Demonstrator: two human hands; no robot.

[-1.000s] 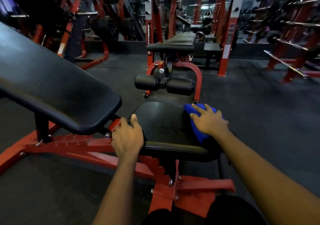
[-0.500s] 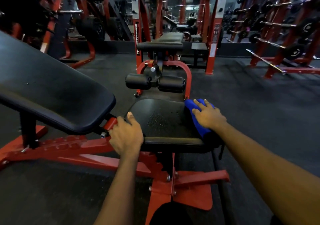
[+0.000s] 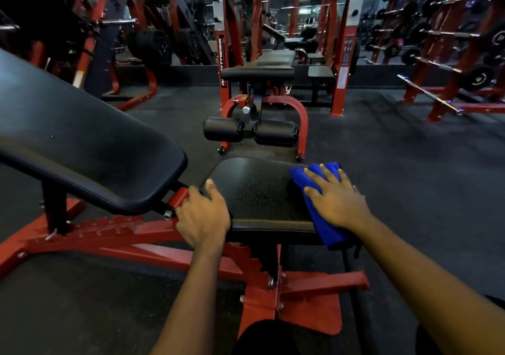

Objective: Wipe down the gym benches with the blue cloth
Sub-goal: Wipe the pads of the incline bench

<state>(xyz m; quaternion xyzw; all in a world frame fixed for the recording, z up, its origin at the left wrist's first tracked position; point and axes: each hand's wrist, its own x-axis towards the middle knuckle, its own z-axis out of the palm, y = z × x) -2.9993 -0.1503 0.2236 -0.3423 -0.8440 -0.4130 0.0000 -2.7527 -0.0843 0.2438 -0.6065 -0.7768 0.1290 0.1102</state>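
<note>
A black padded bench seat (image 3: 259, 191) on a red frame sits in front of me, speckled with droplets. Its long black backrest (image 3: 82, 147) slopes up to the left. The blue cloth (image 3: 318, 212) lies over the seat's right edge and hangs down the near side. My right hand (image 3: 334, 199) presses flat on the cloth with fingers spread. My left hand (image 3: 203, 215) grips the seat's left edge, thumb on top, beside the red hinge bracket.
The red base frame (image 3: 273, 289) spreads on the dark rubber floor below me. Black leg rollers (image 3: 250, 132) stand beyond the seat, with another black bench (image 3: 262, 68) behind them. A rack of barbells and dumbbells (image 3: 451, 54) fills the right.
My right hand and the cloth have slid slightly left across the seat's right side. The left hand keeps its grip on the seat edge. The view has shifted a little.
</note>
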